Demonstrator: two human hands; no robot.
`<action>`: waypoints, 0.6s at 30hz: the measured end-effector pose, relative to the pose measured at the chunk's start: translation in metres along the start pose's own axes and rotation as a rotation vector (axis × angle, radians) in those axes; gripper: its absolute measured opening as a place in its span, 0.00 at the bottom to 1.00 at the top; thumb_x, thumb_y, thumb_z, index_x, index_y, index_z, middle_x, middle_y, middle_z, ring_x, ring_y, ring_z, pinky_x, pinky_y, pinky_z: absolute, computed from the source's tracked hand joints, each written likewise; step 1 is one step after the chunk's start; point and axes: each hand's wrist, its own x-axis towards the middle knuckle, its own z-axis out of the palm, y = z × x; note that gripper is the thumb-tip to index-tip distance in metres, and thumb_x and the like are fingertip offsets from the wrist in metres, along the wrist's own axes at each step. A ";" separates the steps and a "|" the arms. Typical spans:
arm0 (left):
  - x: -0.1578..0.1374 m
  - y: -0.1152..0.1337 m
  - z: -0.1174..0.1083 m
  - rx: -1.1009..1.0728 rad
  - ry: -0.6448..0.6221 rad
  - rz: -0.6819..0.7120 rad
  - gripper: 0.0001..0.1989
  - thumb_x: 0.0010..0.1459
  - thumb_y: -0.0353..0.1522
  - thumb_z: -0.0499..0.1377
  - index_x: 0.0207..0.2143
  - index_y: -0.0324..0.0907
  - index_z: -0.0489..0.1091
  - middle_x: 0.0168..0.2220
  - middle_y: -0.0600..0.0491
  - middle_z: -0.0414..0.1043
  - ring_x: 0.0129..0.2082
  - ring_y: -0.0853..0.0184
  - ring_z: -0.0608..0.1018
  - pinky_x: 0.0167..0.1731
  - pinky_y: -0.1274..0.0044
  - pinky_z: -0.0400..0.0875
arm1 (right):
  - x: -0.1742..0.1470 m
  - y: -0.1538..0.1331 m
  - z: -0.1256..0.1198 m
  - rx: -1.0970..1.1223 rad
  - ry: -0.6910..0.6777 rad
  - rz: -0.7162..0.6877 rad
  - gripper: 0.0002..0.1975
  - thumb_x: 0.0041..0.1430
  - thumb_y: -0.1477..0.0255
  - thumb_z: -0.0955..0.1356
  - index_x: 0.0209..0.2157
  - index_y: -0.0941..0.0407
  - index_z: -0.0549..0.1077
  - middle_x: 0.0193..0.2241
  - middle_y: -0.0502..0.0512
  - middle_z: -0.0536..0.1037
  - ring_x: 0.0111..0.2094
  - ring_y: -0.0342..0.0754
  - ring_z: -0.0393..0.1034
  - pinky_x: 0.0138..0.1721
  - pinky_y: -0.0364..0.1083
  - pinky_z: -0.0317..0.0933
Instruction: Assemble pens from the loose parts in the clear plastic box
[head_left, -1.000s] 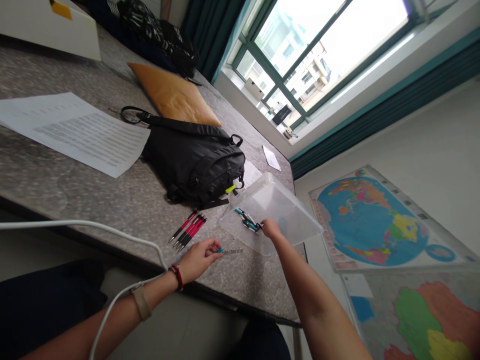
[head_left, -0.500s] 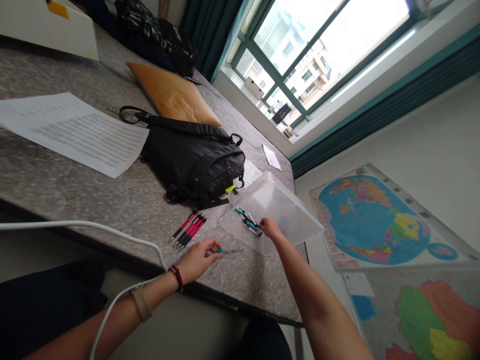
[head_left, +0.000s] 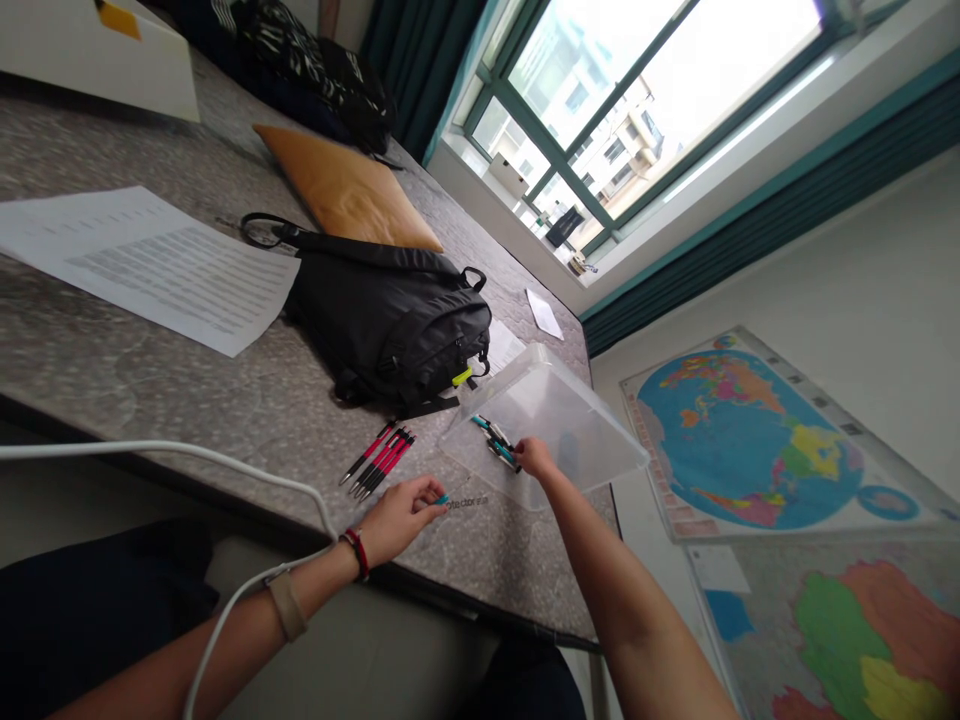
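Observation:
My left hand (head_left: 403, 518) rests at the table's front edge, its fingers pinched on a teal pen (head_left: 442, 500); only a small teal end shows. Inside the clear plastic box (head_left: 592, 430), which lies tipped with its opening toward me, my right hand (head_left: 535, 457) has its fingers closed at the end of a teal pen (head_left: 504, 452). Several teal, white and black pens (head_left: 489, 432) lie bunched beside those fingers. To the left of the box, several red and black pens (head_left: 382, 462) lie side by side on the table.
Behind the pens sits a black backpack (head_left: 390, 320). A brown envelope (head_left: 352, 190) and printed sheets (head_left: 165, 265) lie farther left and back. A white cable (head_left: 225, 465) crosses the front edge and passes over my left forearm. Wall maps (head_left: 750, 430) hang at right.
My right hand has shifted slightly among the pens in the box, and the pens by its fingers have moved a little. My left hand stays almost where it was.

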 end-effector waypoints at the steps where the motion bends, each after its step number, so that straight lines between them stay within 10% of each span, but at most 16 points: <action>1: 0.000 0.001 0.000 0.000 -0.001 -0.003 0.15 0.53 0.43 0.61 0.37 0.41 0.71 0.33 0.51 0.77 0.33 0.65 0.77 0.33 0.76 0.69 | 0.000 -0.001 0.000 0.001 -0.003 0.005 0.06 0.53 0.71 0.72 0.33 0.58 0.81 0.31 0.56 0.81 0.33 0.48 0.74 0.31 0.39 0.57; 18: -0.001 0.002 -0.001 0.002 0.010 0.014 0.14 0.54 0.42 0.60 0.37 0.41 0.71 0.33 0.52 0.76 0.33 0.65 0.77 0.34 0.76 0.69 | -0.006 0.001 -0.004 0.109 0.021 -0.012 0.07 0.46 0.80 0.71 0.30 0.59 0.79 0.31 0.56 0.80 0.34 0.49 0.72 0.32 0.40 0.57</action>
